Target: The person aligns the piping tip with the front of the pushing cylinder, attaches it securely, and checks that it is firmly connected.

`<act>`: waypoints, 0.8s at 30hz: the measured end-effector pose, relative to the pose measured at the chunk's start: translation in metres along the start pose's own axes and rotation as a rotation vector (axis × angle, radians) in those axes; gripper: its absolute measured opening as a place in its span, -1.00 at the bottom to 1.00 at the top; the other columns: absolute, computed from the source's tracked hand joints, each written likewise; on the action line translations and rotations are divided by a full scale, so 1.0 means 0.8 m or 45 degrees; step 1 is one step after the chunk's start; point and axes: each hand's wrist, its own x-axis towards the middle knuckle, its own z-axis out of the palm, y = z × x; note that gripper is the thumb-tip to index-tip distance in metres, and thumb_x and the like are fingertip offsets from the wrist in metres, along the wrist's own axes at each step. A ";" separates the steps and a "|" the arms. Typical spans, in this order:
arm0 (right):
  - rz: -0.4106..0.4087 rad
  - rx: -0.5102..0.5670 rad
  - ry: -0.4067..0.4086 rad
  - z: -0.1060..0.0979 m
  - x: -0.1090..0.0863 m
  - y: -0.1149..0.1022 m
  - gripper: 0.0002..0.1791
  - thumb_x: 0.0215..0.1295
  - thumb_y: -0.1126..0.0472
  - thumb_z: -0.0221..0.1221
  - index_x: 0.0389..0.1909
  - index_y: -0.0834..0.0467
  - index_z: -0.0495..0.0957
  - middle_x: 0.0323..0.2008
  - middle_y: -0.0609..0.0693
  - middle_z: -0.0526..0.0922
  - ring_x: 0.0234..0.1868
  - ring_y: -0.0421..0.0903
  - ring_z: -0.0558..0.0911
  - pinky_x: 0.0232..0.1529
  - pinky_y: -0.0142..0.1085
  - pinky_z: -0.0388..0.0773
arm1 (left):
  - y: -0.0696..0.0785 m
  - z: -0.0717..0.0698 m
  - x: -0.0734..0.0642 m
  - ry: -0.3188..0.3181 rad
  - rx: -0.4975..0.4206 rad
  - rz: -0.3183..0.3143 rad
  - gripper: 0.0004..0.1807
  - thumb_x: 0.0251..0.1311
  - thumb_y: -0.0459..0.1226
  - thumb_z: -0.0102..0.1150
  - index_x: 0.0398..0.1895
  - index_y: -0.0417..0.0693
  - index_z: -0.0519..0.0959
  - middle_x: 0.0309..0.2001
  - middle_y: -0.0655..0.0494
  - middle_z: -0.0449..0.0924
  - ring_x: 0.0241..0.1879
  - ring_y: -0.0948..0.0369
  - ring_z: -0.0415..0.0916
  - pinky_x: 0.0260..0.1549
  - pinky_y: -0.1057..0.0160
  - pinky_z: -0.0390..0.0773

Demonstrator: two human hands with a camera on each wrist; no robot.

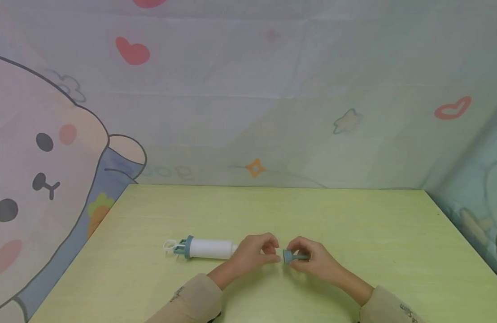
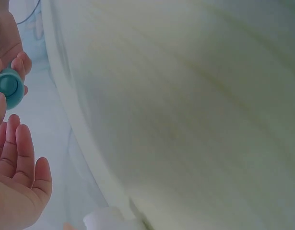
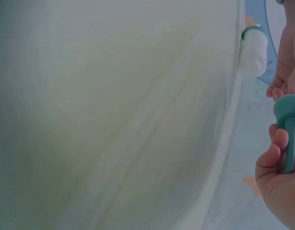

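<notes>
Your right hand (image 1: 315,258) had its fingers pinching the teal piece (image 1: 288,256), and it was the nearer hand, the only one that plainly held it. The piece sat at those fingertips on the side toward your left hand (image 1: 254,253), its long axis running left to right: the wide cup (image 2: 8,86) faced the left hand, while the slim stem (image 3: 290,148) ran back toward the right palm. Your left hand was just beside the teal piece, on its left, with fingers loosely curved and parted, thumb and forefinger toward the cup's mouth; one fingertip overlapped the cup in the left wrist view, but I could not tell whether it touched. What mattered most was that cup end, turned almost squarely to your left fingers. Farther left of the teal piece, past the left hand, the white cylinder (image 1: 211,249) lay on its side on the desk (image 1: 248,206), its long axis roughly in line with the piece, its nearer end partly hidden by your left hand, its teal collar (image 1: 187,247) and pale loop (image 1: 169,245) at the end farthest from the piece.
</notes>
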 end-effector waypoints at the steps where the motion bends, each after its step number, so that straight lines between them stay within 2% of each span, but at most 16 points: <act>1: 0.003 -0.006 0.001 0.000 0.000 0.000 -0.77 0.07 0.29 0.19 -0.23 0.21 0.44 -0.41 0.13 0.54 -0.51 -0.30 0.46 -0.39 -0.42 0.48 | -0.002 -0.001 -0.001 0.001 0.004 0.004 -0.75 -0.01 -0.20 0.24 -0.27 -0.09 0.50 -0.44 0.20 0.57 -0.41 0.39 0.45 -0.40 0.47 0.39; 7: 0.023 -0.038 0.013 0.000 0.001 0.003 -0.75 0.05 0.26 0.21 -0.22 0.21 0.45 -0.38 0.11 0.55 -0.49 -0.29 0.46 -0.36 -0.43 0.47 | -0.010 -0.009 -0.007 0.002 0.027 0.006 -0.75 -0.01 -0.19 0.23 -0.26 -0.08 0.52 -0.42 0.22 0.57 -0.39 0.38 0.44 -0.39 0.46 0.40; 12: 0.033 -0.043 0.015 -0.002 0.001 0.006 -0.74 0.05 0.26 0.21 -0.22 0.21 0.45 -0.37 0.11 0.55 -0.48 -0.27 0.47 -0.36 -0.43 0.48 | -0.020 -0.022 -0.015 -0.008 0.051 -0.033 -0.80 0.01 -0.19 0.22 -0.29 -0.05 0.53 -0.41 0.26 0.56 -0.37 0.38 0.44 -0.36 0.43 0.40; 20: 0.062 -0.049 0.003 -0.006 0.000 0.005 -0.74 0.07 0.25 0.20 -0.20 0.20 0.45 -0.36 0.07 0.55 -0.44 -0.27 0.48 -0.35 -0.42 0.48 | -0.042 -0.057 -0.032 -0.006 0.183 -0.070 -0.76 0.03 -0.19 0.19 -0.21 -0.03 0.56 -0.21 0.16 0.58 -0.16 0.18 0.48 -0.18 0.20 0.45; 24: 0.066 -0.065 0.005 -0.007 -0.001 0.003 -0.74 0.06 0.26 0.20 -0.20 0.20 0.45 -0.36 0.06 0.55 -0.44 -0.28 0.47 -0.37 -0.43 0.47 | -0.052 -0.076 -0.042 -0.020 0.215 -0.109 -0.70 0.02 -0.19 0.20 -0.13 0.00 0.55 -0.09 0.13 0.55 -0.02 0.09 0.43 -0.07 0.07 0.40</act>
